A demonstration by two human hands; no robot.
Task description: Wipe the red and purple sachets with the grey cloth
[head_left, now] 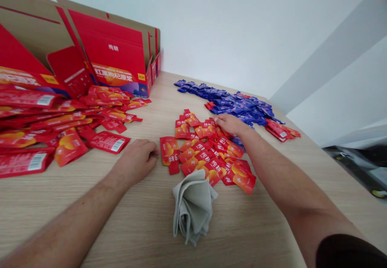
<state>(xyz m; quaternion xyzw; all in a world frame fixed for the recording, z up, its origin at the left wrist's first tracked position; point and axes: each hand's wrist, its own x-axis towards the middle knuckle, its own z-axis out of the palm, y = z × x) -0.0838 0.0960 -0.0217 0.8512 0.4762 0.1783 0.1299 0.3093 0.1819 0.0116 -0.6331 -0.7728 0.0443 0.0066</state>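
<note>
My left hand (pixel 137 161) rests on the table with its fingers curled in, and nothing shows in it. Just right of it lies a red pouch (pixel 169 149) with orange print, at the near-left side of a loose pile of red pouches (pixel 208 155). At the far edge of that pile, my right hand (pixel 229 123) has its fingers pinched together on a red pouch (pixel 218 130), mostly covered by other pouches and the hand. A crumpled grey cloth (pixel 195 207) sits in front of the pile, touching its near side.
On the left, a large heap of red pouches (pixel 72 117) lies before open red cardboard boxes (pixel 111 50). Blue pouches (pixel 232 102) spread behind my right hand, with a few red ones (pixel 278 130) at their right end. A white wall (pixel 217 30) stands behind the table.
</note>
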